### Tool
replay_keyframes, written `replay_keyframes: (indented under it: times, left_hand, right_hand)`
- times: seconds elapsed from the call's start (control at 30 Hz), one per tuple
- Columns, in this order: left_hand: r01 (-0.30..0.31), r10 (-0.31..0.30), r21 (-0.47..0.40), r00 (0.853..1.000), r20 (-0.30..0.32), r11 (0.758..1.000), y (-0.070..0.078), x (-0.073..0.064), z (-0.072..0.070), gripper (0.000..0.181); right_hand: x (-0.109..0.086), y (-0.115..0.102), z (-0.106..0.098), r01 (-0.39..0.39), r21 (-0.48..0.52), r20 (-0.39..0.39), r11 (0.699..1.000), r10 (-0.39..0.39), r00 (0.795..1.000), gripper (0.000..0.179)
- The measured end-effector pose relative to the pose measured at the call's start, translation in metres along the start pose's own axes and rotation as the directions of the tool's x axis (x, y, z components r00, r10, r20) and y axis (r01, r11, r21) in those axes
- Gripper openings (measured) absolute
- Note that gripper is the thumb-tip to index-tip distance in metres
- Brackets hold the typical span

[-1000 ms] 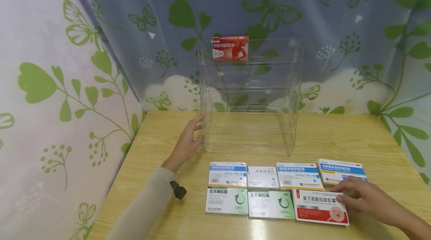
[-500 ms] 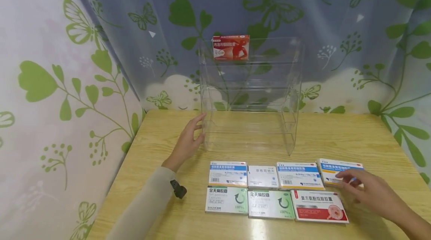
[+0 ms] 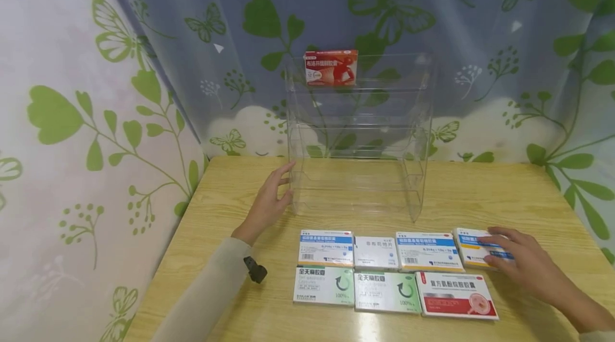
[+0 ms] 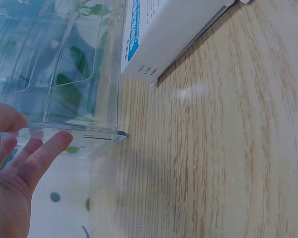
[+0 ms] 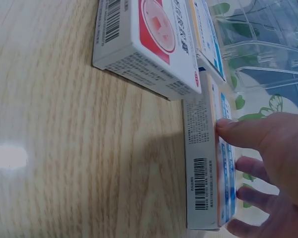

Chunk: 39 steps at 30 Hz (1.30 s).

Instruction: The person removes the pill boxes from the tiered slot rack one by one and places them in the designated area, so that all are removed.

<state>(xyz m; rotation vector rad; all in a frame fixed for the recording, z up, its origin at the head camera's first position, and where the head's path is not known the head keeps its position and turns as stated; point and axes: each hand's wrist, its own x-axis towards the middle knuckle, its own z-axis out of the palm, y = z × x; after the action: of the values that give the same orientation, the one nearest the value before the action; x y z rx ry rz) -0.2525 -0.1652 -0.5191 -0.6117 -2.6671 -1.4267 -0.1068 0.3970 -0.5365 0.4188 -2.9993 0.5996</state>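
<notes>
My left hand (image 3: 269, 200) reaches to the left side of a clear acrylic display rack (image 3: 353, 198), fingertips against its side panel. In the left wrist view the fingers (image 4: 42, 156) extend fairly straight along that panel. My right hand (image 3: 533, 264) lies over the blue-and-white medicine box (image 3: 473, 256) at the right end of the back row. Seen from the right wrist, the thumb touches this box's printed face and the other fingertips are at its far edge. The box lies flat, partly covered by the hand. A red-and-white medicine box (image 3: 456, 299) lies just in front.
Two more blue-and-white boxes (image 3: 326, 248) and a white box (image 3: 375, 251) complete the back row. Two green-and-white boxes (image 3: 324, 286) lie left of the red-and-white one. A red box (image 3: 331, 69) stands on the rack's top tier. A patterned curtain (image 3: 240, 11) hangs behind the wooden table (image 3: 504, 192).
My right hand has left the red-and-white box and moved back onto the rightmost blue-and-white box, its fingers spreading over it. The left hand stays at the rack's side.
</notes>
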Motion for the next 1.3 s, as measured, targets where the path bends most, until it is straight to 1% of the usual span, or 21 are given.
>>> replay_keyframes:
  times: [0.13,0.3,0.47,0.57,0.63,0.7,0.8,0.93,1.03,1.1,1.17,1.3]
  left_hand:
    - [0.007,-0.007,0.012,1.0,-0.006,1.0,0.0,0.0,-0.002,0.076]
    - [0.009,-0.009,0.015,1.0,-0.002,1.0,-0.001,0.001,-0.003,0.076]
    - [0.0,0.0,0.012,1.0,-0.001,1.0,-0.002,0.002,-0.003,0.076]
    - [-0.011,0.011,0.012,1.0,0.0,1.0,-0.001,0.002,-0.003,0.075]
    - [-0.013,0.013,0.014,1.0,0.003,1.0,-0.001,0.003,-0.003,0.075]
    - [-0.013,0.013,0.015,1.0,0.006,1.0,-0.001,0.003,-0.003,0.075]
    - [-0.015,0.015,0.016,1.0,0.004,1.0,-0.003,0.003,-0.003,0.076]
    - [-0.027,0.027,0.005,1.0,0.001,1.0,-0.004,0.002,-0.002,0.076]
    - [-0.022,0.022,-0.004,1.0,0.0,1.0,-0.004,0.001,-0.001,0.076]
    - [-0.017,0.017,-0.003,1.0,0.001,1.0,-0.004,0.0,0.0,0.077]
    - [-0.019,0.019,-0.003,1.0,0.003,1.0,-0.005,0.0,0.0,0.078]
    - [-0.029,0.029,-0.004,1.0,0.009,1.0,-0.005,0.0,0.0,0.078]
  right_hand:
    - [0.001,0.0,0.001,0.058,0.024,-0.02,0.998,-0.057,0.998,0.037]
    - [0.001,-0.001,0.004,0.101,0.034,-0.047,0.994,-0.1,0.994,0.038]
    - [0.0,-0.003,0.004,0.099,0.048,-0.047,0.994,-0.097,0.994,0.04]
    - [0.004,-0.004,-0.003,0.085,0.052,-0.056,0.995,-0.082,0.995,0.042]
    - [0.01,-0.005,-0.011,0.079,0.042,-0.063,0.996,-0.076,0.995,0.044]
    - [0.019,-0.008,-0.022,0.065,0.039,-0.064,0.997,-0.063,0.996,0.044]
    - [0.038,-0.017,-0.041,0.041,0.049,-0.07,0.998,-0.038,0.997,0.045]
    - [0.067,-0.034,-0.068,0.025,0.126,-0.125,0.992,-0.009,0.992,0.045]
    - [0.092,-0.049,-0.086,0.024,0.218,-0.15,0.976,0.009,0.989,0.044]
    - [0.11,-0.062,-0.099,-0.003,0.264,-0.137,0.965,0.041,0.99,0.045]
    - [0.128,-0.075,-0.11,-0.017,0.298,-0.134,0.955,0.06,0.989,0.046]
    - [0.163,-0.099,-0.13,0.0,0.348,-0.15,0.938,0.056,0.987,0.049]
